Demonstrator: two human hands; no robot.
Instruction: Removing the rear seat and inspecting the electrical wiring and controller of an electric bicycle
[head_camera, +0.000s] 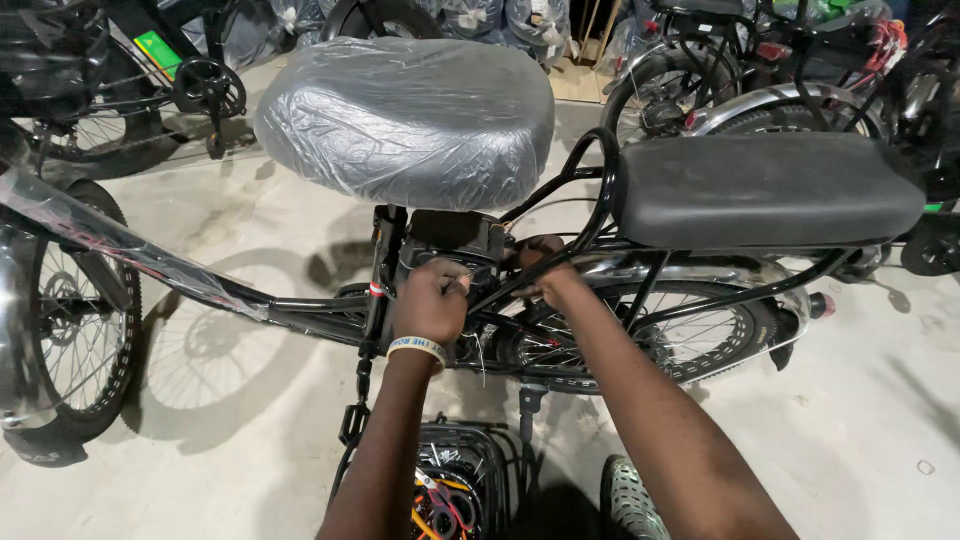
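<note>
At the left edge we see the front wheel (70, 330) standing on the concrete floor (230, 440), with open floor between it and the frame tube (150, 262), which is wrapped in clear film. Moving right, the plastic-covered saddle (405, 120) overhangs the black box (452, 245) mounted behind the seat post (385, 270). Our left hand (430, 303), wristband at the wrist, is closed against the front face of this box; we cannot tell what the fingers pinch. Our right hand (545, 270) reaches behind the curved black rail (590, 200), fingers curled at the box's right edge; its grip is hidden. Room here is tight: saddle above, rear wheel (650, 340) below, rail between. Further right, the flat rear seat (765, 190) sits over the chrome mudguard (760, 275). A wire basket (465, 485) stands at the bottom edge, just below the arms. Open floor lies at the right.
</note>
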